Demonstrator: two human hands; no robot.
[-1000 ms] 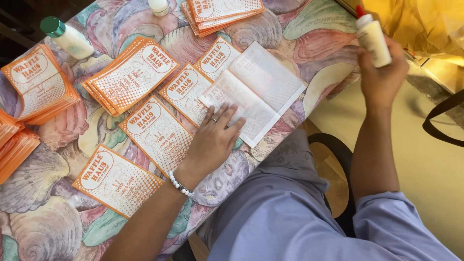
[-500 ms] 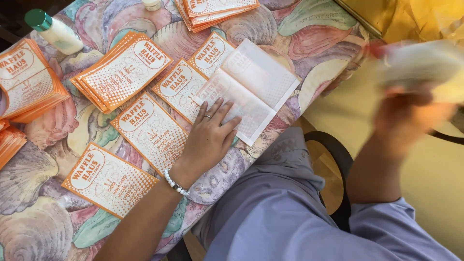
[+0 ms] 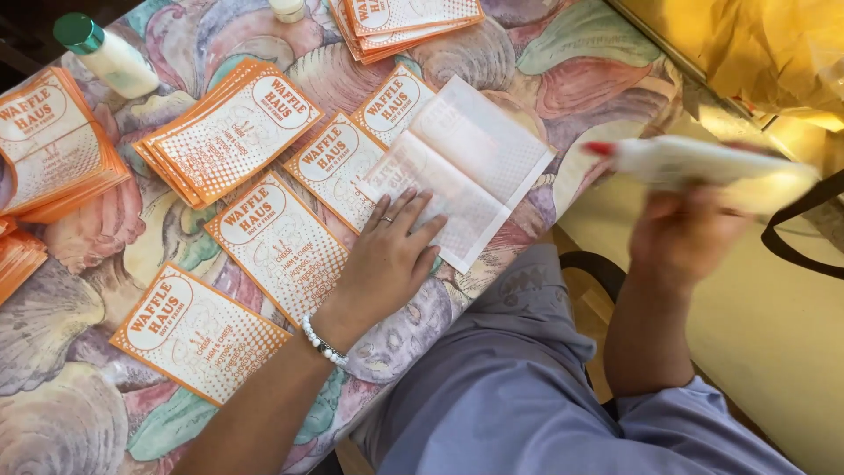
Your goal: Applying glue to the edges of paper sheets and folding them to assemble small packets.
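My left hand (image 3: 387,259) lies flat with fingers spread on an opened, blank white folded paper (image 3: 466,163) near the table's edge. Beside it several orange-and-white printed sheets (image 3: 277,242) lie in a row on the shell-patterned tablecloth (image 3: 79,352). My right hand (image 3: 681,233) is off the table to the right, closed around a white glue bottle (image 3: 703,163) with a red tip; bottle and hand are motion-blurred, the red tip pointing left toward the paper.
Stacks of orange sheets sit at the left edge (image 3: 53,145), left of centre (image 3: 233,127) and at the top (image 3: 404,19). A white bottle with a green cap (image 3: 105,53) lies at the top left. Yellow bags (image 3: 756,48) are at the right.
My right hand has swung the glue bottle down from upright to nearly horizontal, tip now aimed left. My left hand stays pressed on the white paper.
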